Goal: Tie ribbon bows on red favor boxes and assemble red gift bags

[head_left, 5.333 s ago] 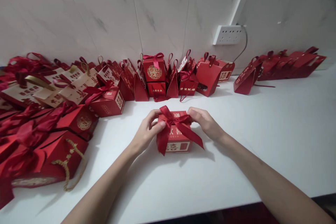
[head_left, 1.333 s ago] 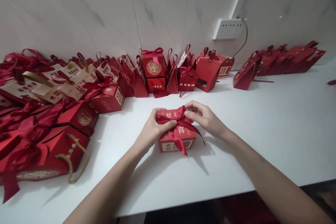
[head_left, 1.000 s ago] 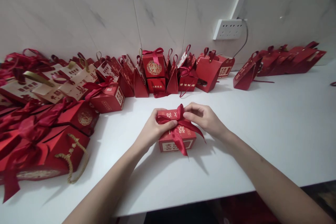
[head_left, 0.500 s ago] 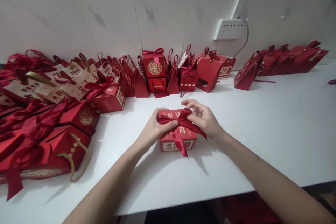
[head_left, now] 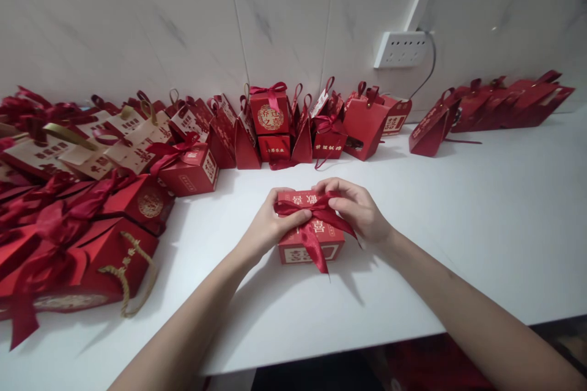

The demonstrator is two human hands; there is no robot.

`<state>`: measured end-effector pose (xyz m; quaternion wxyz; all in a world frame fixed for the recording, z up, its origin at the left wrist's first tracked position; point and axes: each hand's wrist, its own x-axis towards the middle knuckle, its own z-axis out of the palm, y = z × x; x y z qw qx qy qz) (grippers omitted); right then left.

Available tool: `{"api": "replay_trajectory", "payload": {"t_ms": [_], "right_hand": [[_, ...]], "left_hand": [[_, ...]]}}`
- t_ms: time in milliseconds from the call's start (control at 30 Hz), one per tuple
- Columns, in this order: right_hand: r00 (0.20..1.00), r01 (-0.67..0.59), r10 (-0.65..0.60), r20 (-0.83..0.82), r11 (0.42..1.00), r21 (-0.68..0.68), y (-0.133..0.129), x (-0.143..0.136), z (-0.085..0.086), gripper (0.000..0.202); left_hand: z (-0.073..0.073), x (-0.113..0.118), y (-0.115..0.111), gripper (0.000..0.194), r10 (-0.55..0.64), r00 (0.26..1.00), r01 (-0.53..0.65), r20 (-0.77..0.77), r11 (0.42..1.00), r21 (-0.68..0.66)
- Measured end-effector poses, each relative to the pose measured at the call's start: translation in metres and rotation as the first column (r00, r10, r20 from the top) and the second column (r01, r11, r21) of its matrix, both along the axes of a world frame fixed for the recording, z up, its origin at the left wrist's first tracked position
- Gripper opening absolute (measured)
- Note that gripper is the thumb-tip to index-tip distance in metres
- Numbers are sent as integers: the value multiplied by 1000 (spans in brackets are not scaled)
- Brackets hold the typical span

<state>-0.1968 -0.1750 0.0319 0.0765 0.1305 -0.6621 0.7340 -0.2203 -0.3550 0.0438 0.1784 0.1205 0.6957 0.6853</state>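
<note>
A small red gift box (head_left: 328,233) with pale printed characters rests on the white table in front of me. Across its top lies a dark red satin ribbon (head_left: 313,247) tied in a bow, one tail hanging over the near side. My left hand (head_left: 275,223) grips the box's left side, its thumb pressing the ribbon at the knot. At the upper right of the box, my right hand (head_left: 360,211) pinches the bow's right loop between thumb and fingers. Some of the fingertips of both hands are hidden behind the box and ribbon.
Larger red boxes (head_left: 114,244) with bows and a rope handle crowd the left of the white table (head_left: 458,232). A row of red bags and boxes (head_left: 364,125) lines the tiled wall, below a white power socket (head_left: 401,50). The table's near edge runs below my forearms.
My right hand's fingers have closed in and curled down behind the bow's right loop, where they were raised before. My left hand and the box have stayed in place.
</note>
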Motion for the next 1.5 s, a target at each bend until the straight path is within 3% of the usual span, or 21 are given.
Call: {"api": "replay_trajectory", "payload": {"t_ms": [100,333,567,700,833,967,1067,1167,1233,1333,1400,1500], "right_hand": [[997,-20,26,75,997,-69,-2,1,2,22],[989,61,-58,138,998,-22,-4,0,5,26],[978,203,-208,6,958,204,0,-1,7,20],[966,243,-260,8,911,333,3,-2,10,27],[975,146,-197,107,920,365,5,-2,13,33],[965,39,-64,253,994,102,5,-6,10,25],[950,7,5,314,999,-37,8,-10,8,23],[936,-90,66,345,994,56,19,-11,12,38],[907,-239,134,400,944,226,28,-8,19,48],[845,-473,258,469,769,430,37,-3,29,49],[806,-559,332,489,699,446,39,0,34,48],[757,-613,387,526,698,369,40,3,38,40]], "left_hand": [[0,0,0,52,-8,1000,8,4,1000,0],[1,0,0,51,-9,1000,9,7,1000,2],[2,1,1,52,-3,1000,3,6,1000,-2],[1,1,1,52,-4,1000,4,-4,1000,-8],[-2,-1,-1,52,-13,1000,13,-8,1000,-20],[-3,-4,-2,51,-43,999,43,-4,999,25],[-2,-5,-1,50,-46,999,46,4,999,28],[-1,-5,0,49,-35,999,35,-1,999,6],[-1,-4,1,49,-31,1000,31,-3,1000,4],[0,-4,0,50,-20,1000,20,-2,1000,3],[1,-4,0,51,-16,1000,16,1,1000,1],[2,-3,0,52,-15,1000,15,4,1000,-6]]}}
